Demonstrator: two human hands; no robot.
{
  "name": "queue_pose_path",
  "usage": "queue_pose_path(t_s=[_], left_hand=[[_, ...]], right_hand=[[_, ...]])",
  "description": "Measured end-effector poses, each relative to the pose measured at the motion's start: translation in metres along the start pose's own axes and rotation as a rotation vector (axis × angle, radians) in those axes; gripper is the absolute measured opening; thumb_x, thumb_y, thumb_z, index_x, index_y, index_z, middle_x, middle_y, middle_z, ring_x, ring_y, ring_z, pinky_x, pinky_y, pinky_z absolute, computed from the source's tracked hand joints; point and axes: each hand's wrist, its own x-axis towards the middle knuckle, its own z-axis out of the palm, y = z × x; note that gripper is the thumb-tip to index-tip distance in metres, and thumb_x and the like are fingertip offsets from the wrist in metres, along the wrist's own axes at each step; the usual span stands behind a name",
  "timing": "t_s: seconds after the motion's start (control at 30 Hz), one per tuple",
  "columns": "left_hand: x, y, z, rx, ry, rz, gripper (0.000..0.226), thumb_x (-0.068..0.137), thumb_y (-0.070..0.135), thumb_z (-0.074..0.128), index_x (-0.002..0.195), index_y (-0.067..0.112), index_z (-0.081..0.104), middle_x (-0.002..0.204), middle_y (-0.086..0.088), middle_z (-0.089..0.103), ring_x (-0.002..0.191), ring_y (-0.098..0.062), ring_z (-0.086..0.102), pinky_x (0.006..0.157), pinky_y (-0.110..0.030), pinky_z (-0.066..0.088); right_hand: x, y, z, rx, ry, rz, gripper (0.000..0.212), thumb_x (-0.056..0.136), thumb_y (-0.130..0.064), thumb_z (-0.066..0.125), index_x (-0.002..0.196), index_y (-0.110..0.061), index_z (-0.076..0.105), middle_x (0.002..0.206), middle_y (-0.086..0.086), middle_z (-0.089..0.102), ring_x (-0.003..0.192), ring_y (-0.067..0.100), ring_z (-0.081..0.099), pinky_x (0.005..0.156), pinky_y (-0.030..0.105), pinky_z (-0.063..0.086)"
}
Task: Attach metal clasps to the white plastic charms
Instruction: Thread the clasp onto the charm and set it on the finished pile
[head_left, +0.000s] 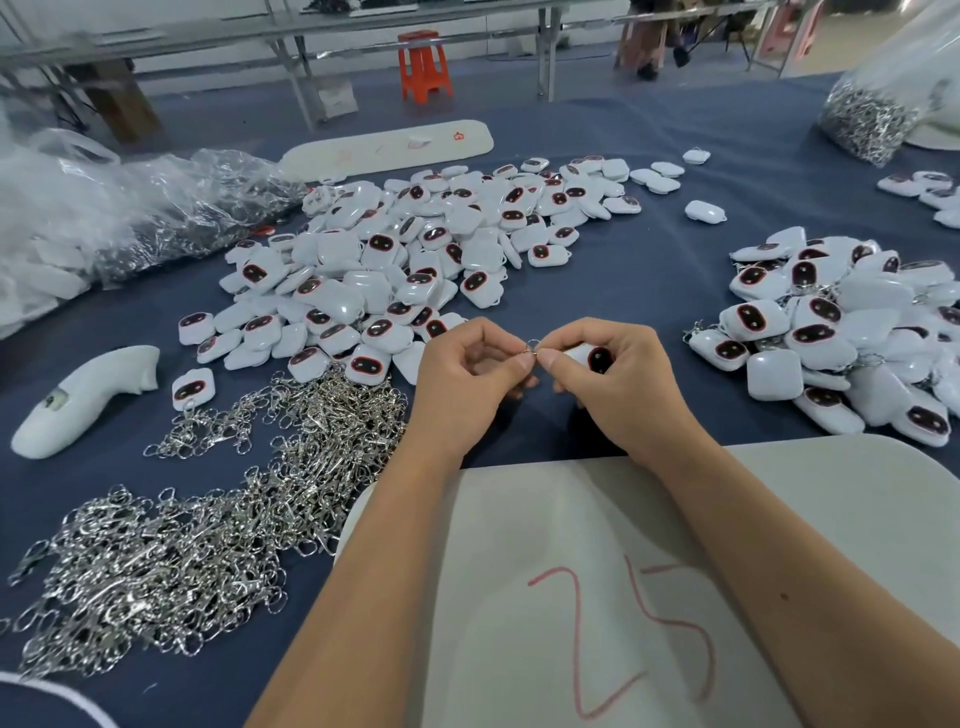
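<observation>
My left hand (470, 371) and my right hand (610, 382) meet above the blue cloth, thumbs and forefingers almost touching. Between them they pinch a small metal ring of a clasp (531, 349). My right hand also holds a white plastic charm (592, 356) with a dark oval face, mostly hidden by the fingers. A big pile of loose white charms (415, 260) lies beyond my hands. Silver metal clasps (208, 530) are heaped at the lower left. A second heap of charms (831, 338), with chains showing among them, sits at the right.
A white board marked with red numbers (623, 597) lies under my forearms. A white moulded plastic piece (83, 400) rests at the left. Clear plastic bags (130, 213) of clasps sit at the far left and another bag (878, 109) at the far right. An orange stool (423, 65) stands beyond the table.
</observation>
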Motion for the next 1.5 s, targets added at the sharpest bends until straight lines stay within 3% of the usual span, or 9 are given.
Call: queue_pose_path(t_s=[0.17, 0.33, 0.57, 0.77, 1.0, 1.17, 1.27, 1.37, 1.5], left_hand=[[-0.001, 0.001, 0.002, 0.198, 0.037, 0.119, 0.013, 0.088, 0.005, 0.076, 0.094, 0.017, 0.074, 0.096, 0.008, 0.074, 0.091, -0.013, 0.069, 0.077, -0.025, 0.055], [-0.002, 0.001, 0.003, 0.269, 0.088, 0.237, 0.012, 0.085, 0.002, 0.076, 0.085, 0.013, 0.075, 0.088, 0.005, 0.072, 0.085, -0.014, 0.067, 0.072, -0.02, 0.052], [-0.002, 0.0, 0.005, 0.267, 0.108, 0.26, 0.013, 0.083, 0.002, 0.08, 0.083, 0.014, 0.076, 0.081, 0.009, 0.072, 0.075, -0.01, 0.066, 0.069, -0.015, 0.049], [0.0, -0.002, 0.004, 0.22, 0.101, 0.209, 0.009, 0.086, 0.006, 0.078, 0.083, 0.014, 0.075, 0.079, 0.006, 0.073, 0.076, -0.017, 0.067, 0.072, -0.026, 0.054], [0.001, -0.005, 0.004, 0.254, 0.064, 0.208, 0.009, 0.089, 0.005, 0.073, 0.085, 0.012, 0.073, 0.079, 0.003, 0.072, 0.078, -0.018, 0.066, 0.074, -0.028, 0.054], [0.001, -0.002, 0.003, 0.164, 0.011, 0.149, 0.02, 0.092, 0.005, 0.071, 0.084, 0.023, 0.074, 0.08, 0.006, 0.073, 0.083, -0.03, 0.066, 0.08, -0.04, 0.056], [0.001, -0.002, 0.003, 0.148, -0.002, 0.139, 0.019, 0.091, 0.004, 0.07, 0.085, 0.021, 0.074, 0.08, 0.005, 0.073, 0.083, -0.033, 0.067, 0.083, -0.046, 0.057], [0.001, -0.001, 0.003, 0.147, -0.024, 0.161, 0.016, 0.091, 0.003, 0.07, 0.085, 0.017, 0.073, 0.079, 0.006, 0.071, 0.082, -0.032, 0.065, 0.08, -0.042, 0.055], [-0.001, -0.001, 0.004, 0.159, -0.024, 0.192, 0.012, 0.09, 0.0, 0.07, 0.085, 0.01, 0.073, 0.081, 0.001, 0.072, 0.08, -0.029, 0.063, 0.076, -0.034, 0.053]], right_hand=[[-0.002, -0.003, 0.005, -0.102, 0.108, -0.108, 0.017, 0.089, -0.004, 0.073, 0.084, -0.02, 0.075, 0.083, -0.012, 0.073, 0.08, 0.009, 0.067, 0.069, 0.015, 0.043], [-0.003, -0.003, 0.009, -0.292, 0.159, -0.284, 0.013, 0.088, -0.002, 0.072, 0.086, -0.014, 0.075, 0.084, -0.005, 0.07, 0.08, 0.017, 0.066, 0.072, 0.037, 0.052], [-0.005, -0.007, 0.01, -0.338, 0.231, -0.325, 0.013, 0.088, -0.001, 0.072, 0.085, -0.014, 0.073, 0.085, -0.008, 0.068, 0.078, 0.012, 0.063, 0.068, 0.031, 0.05], [-0.004, -0.006, 0.009, -0.287, 0.184, -0.25, 0.013, 0.087, -0.001, 0.073, 0.086, -0.014, 0.074, 0.084, -0.01, 0.072, 0.082, 0.008, 0.066, 0.072, 0.008, 0.04], [-0.003, -0.005, 0.008, -0.397, 0.164, -0.309, 0.012, 0.093, -0.006, 0.072, 0.091, -0.016, 0.078, 0.085, -0.007, 0.071, 0.077, 0.012, 0.064, 0.068, 0.027, 0.05], [-0.003, -0.004, 0.004, -0.137, 0.095, -0.109, 0.019, 0.092, -0.005, 0.074, 0.086, -0.023, 0.075, 0.083, -0.013, 0.072, 0.078, 0.009, 0.065, 0.068, 0.015, 0.043], [-0.001, -0.001, 0.001, 0.028, 0.057, -0.008, 0.02, 0.094, -0.009, 0.073, 0.085, -0.027, 0.075, 0.08, -0.014, 0.071, 0.065, 0.006, 0.062, 0.067, 0.025, 0.052], [0.0, 0.0, -0.002, 0.111, 0.04, 0.026, 0.019, 0.095, -0.01, 0.073, 0.086, -0.026, 0.077, 0.079, -0.008, 0.072, 0.065, 0.013, 0.06, 0.072, 0.036, 0.058], [0.001, -0.001, -0.003, 0.166, 0.015, 0.035, 0.018, 0.095, -0.011, 0.072, 0.085, -0.025, 0.078, 0.077, 0.001, 0.071, 0.067, 0.011, 0.059, 0.069, 0.026, 0.057]])
